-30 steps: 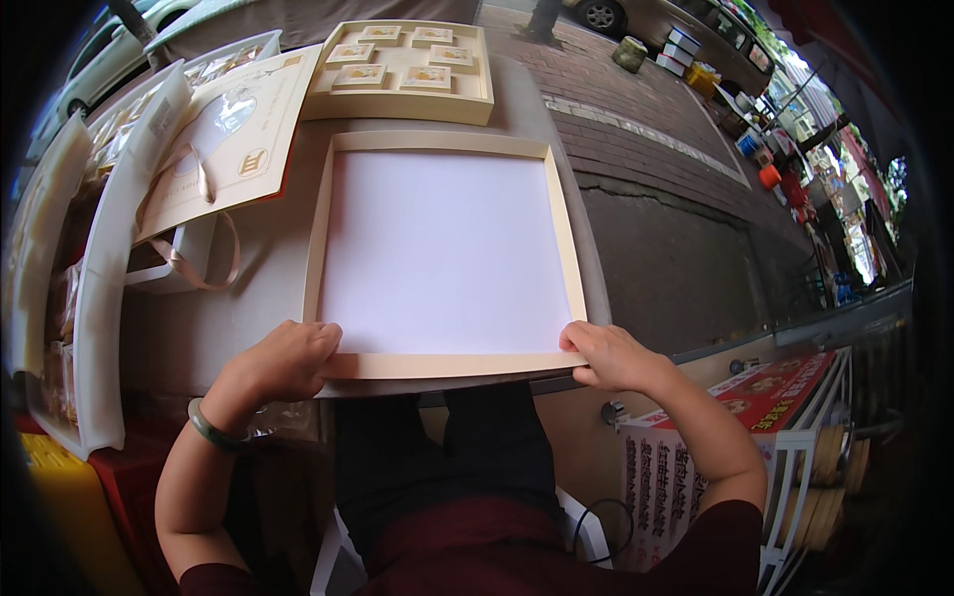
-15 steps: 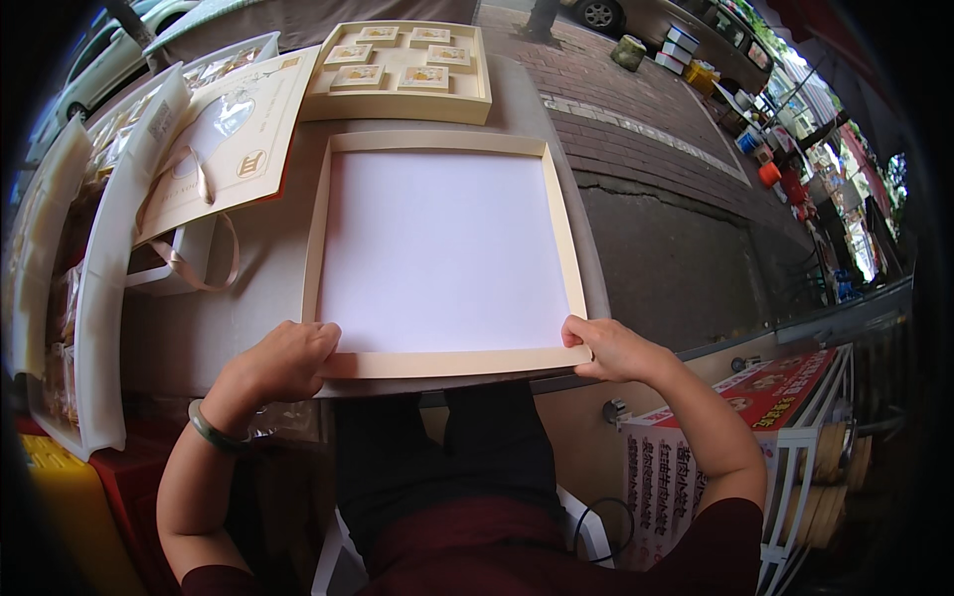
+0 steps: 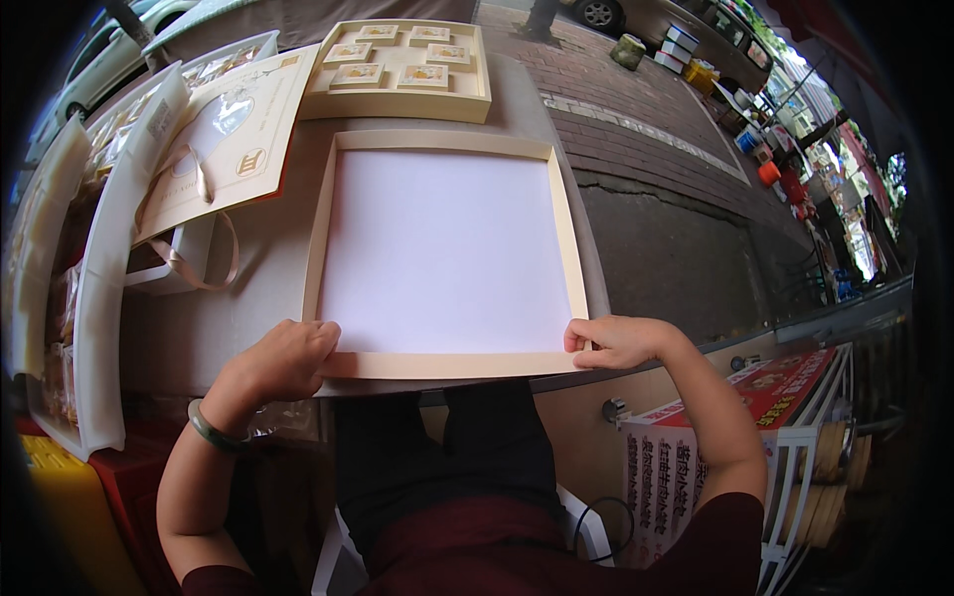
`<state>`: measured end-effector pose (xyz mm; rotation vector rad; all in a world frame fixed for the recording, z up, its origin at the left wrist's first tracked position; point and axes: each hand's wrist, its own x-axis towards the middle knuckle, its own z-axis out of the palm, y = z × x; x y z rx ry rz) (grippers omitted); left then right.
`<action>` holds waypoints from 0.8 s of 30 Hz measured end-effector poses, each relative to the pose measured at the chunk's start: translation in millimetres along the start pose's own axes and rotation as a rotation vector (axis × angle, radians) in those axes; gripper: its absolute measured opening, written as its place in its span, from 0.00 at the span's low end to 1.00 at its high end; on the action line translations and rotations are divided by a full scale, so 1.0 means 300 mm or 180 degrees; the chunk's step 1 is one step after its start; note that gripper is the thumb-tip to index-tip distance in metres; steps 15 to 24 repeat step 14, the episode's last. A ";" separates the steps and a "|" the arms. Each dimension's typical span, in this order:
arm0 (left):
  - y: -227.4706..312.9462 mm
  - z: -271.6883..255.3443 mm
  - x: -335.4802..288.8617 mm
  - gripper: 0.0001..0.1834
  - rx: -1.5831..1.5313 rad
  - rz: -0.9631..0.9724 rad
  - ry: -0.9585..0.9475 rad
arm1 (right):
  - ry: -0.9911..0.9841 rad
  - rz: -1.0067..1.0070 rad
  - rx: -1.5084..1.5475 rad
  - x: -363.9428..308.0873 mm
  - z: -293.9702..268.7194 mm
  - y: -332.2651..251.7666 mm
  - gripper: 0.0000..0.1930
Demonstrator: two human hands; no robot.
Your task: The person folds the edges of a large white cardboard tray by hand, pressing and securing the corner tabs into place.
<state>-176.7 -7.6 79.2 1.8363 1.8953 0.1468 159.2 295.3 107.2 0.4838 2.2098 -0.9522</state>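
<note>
In front of me on the table lies a shallow square cream box [image 3: 452, 366] with a plain white inside. My left hand [image 3: 288, 356] is closed on its near left corner, the fingers curled over the wall. At the near right corner my right hand [image 3: 616, 343] pinches the rim, fingertips inside and thumb outside. Just beyond stands a cream tray-like box [image 3: 397, 106] holding several small square packets. To its left a cream gift bag [image 3: 260, 129] with an oval window and ribbon handles leans over a white crate.
White plastic crates [image 3: 104, 298] with wrapped packets line the left side of the grey table [image 3: 248, 308]. On the right, below the table edge, stands a white rack [image 3: 795, 467] with a red and white sign. Brick pavement [image 3: 636, 139] lies beyond.
The square box has shifted very slightly right at its far side. My right wrist has risen and turned at its corner; my left hand stays in place.
</note>
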 end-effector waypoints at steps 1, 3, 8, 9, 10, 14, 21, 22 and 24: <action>0.001 -0.001 0.001 0.13 0.0005 0.0008 -0.0004 | -0.0125 0.0024 0.0127 0.008 -0.007 0.015 0.12; -0.003 0.002 -0.002 0.14 -0.0015 0.0011 -0.0001 | -0.0257 0.0272 0.0194 0.023 -0.038 -0.020 0.10; -0.008 0.008 -0.002 0.14 -0.0026 0.0048 0.0033 | -0.0162 -0.0011 0.0255 0.042 -0.029 0.030 0.06; -0.009 0.008 -0.001 0.14 -0.0005 0.0043 0.0024 | -0.0104 0.0019 0.0249 0.043 -0.025 0.024 0.06; -0.010 0.009 0.000 0.14 0.0017 0.0040 0.0015 | -0.0044 0.0050 0.0242 0.045 -0.020 0.018 0.06; -0.015 0.010 0.001 0.14 0.0004 0.0057 0.0008 | 0.0047 0.0228 -0.0022 0.046 0.002 0.009 0.07; -0.015 0.010 0.001 0.14 0.0004 0.0057 0.0008 | 0.0047 0.0228 -0.0022 0.046 0.002 0.009 0.07; -0.015 0.010 0.001 0.14 0.0004 0.0057 0.0008 | 0.0047 0.0228 -0.0022 0.046 0.002 0.009 0.07; -0.015 0.010 0.001 0.14 0.0004 0.0057 0.0008 | 0.0047 0.0228 -0.0022 0.046 0.002 0.009 0.07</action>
